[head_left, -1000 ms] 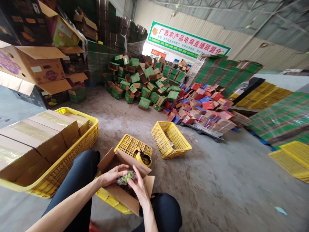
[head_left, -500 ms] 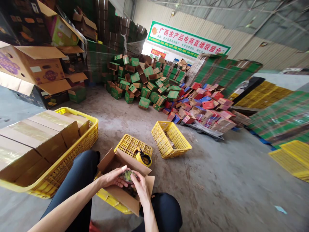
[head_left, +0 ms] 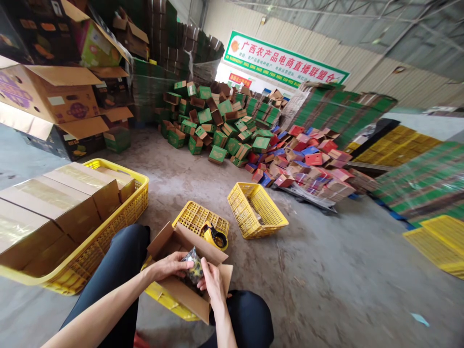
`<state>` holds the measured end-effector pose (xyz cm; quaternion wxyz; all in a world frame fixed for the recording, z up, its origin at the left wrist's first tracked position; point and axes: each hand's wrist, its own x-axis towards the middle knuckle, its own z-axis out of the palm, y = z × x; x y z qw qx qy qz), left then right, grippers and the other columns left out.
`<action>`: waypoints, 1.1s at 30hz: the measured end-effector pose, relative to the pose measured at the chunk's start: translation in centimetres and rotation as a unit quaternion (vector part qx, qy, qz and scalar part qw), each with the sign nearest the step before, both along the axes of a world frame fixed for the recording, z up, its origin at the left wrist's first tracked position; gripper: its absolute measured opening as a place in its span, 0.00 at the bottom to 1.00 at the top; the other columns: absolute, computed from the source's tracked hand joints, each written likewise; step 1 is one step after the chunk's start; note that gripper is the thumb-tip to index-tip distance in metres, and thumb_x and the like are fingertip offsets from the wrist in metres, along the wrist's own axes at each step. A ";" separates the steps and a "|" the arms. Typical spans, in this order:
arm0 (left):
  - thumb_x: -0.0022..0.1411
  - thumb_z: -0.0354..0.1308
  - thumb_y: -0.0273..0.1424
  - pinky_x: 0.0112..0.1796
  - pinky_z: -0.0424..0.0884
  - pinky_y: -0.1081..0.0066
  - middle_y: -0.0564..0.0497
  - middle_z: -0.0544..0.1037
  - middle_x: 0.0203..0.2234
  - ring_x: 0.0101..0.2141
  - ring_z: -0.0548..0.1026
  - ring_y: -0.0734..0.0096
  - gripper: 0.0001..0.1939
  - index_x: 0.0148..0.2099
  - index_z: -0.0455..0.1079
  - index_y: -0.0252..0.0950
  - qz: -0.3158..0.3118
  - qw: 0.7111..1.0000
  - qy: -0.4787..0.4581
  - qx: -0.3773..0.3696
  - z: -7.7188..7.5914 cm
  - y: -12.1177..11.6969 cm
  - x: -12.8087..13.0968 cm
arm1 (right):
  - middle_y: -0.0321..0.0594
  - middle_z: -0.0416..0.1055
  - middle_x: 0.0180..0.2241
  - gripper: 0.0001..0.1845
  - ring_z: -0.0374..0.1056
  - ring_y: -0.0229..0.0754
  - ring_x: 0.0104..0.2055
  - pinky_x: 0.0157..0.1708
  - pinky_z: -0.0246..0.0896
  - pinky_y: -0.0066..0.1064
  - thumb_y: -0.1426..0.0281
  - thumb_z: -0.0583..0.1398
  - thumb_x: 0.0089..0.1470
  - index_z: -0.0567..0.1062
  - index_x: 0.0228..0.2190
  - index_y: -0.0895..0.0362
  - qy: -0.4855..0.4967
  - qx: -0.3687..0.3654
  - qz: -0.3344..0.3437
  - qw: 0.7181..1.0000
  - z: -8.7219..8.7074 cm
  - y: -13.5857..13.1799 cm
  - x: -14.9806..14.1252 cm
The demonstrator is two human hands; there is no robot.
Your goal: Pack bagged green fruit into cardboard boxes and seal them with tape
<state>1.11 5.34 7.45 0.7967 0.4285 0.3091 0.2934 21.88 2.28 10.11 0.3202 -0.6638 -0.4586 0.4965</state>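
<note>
Clear plastic packet (head_left: 195,268), yellowish-green and dark inside, gripped by the fingers of both left hand (head_left: 170,266) and right hand (head_left: 212,280). Held over the mouth of an open cardboard box (head_left: 192,300), flaps spread. Just beyond, on a yellow crate (head_left: 192,215): yellow-and-black tape dispenser (head_left: 209,235).

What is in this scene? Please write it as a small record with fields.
Left hand: on packet
Right hand: on same packet
Packet: clear wrap, yellowish-green and dark contents, above carton
Carton: flaps open, on yellow crate
Tape dispenser: on that crate, beyond carton
Background: heaped green boxes, red and blue boxes
</note>
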 end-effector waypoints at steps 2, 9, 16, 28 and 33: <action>0.58 0.73 0.49 0.39 0.71 0.73 0.43 0.82 0.44 0.43 0.80 0.62 0.29 0.53 0.78 0.35 -0.002 1.000 -0.024 0.004 0.2 0.1 -0.1 | 0.41 0.75 0.18 0.41 0.70 0.42 0.17 0.16 0.63 0.30 0.29 0.58 0.50 0.82 0.34 0.56 0.002 -0.001 0.007 1.000 -0.2 0.0 0.0; 0.56 0.75 0.47 0.37 0.72 0.73 0.44 0.82 0.42 0.39 0.80 0.65 0.27 0.50 0.77 0.34 0.016 0.999 -0.037 -0.015 -0.1 0.3 0.0 | 0.37 0.69 0.15 0.42 0.66 0.40 0.15 0.14 0.58 0.29 0.27 0.57 0.47 0.79 0.29 0.55 0.004 0.000 0.016 1.000 -0.1 0.2 -0.3; 0.57 0.74 0.51 0.37 0.73 0.72 0.47 0.80 0.37 0.32 0.77 0.72 0.29 0.49 0.75 0.34 0.074 0.996 -0.011 -0.053 -1.8 0.7 0.0 | 0.36 0.75 0.22 0.40 0.68 0.38 0.19 0.18 0.59 0.27 0.33 0.60 0.52 0.79 0.44 0.56 0.037 0.014 0.026 0.999 0.1 -0.1 -0.2; 0.54 0.74 0.54 0.35 0.75 0.70 0.46 0.81 0.44 0.28 0.78 0.73 0.44 0.67 0.65 0.40 0.133 0.983 0.032 -0.119 -1.8 0.8 -0.1 | 0.40 0.53 0.74 0.50 0.51 0.58 0.75 0.66 0.63 0.47 0.62 0.74 0.45 0.65 0.68 0.42 0.051 0.124 0.115 0.984 -1.3 -0.8 0.3; 0.53 0.74 0.54 0.34 0.76 0.70 0.45 0.82 0.43 0.27 0.79 0.71 0.42 0.63 0.70 0.38 0.106 0.986 0.033 -0.127 -1.5 0.8 -0.1 | 0.42 0.56 0.72 0.41 0.51 0.56 0.75 0.66 0.64 0.46 0.63 0.71 0.47 0.71 0.63 0.45 0.042 0.137 0.124 0.982 -1.4 -0.8 0.1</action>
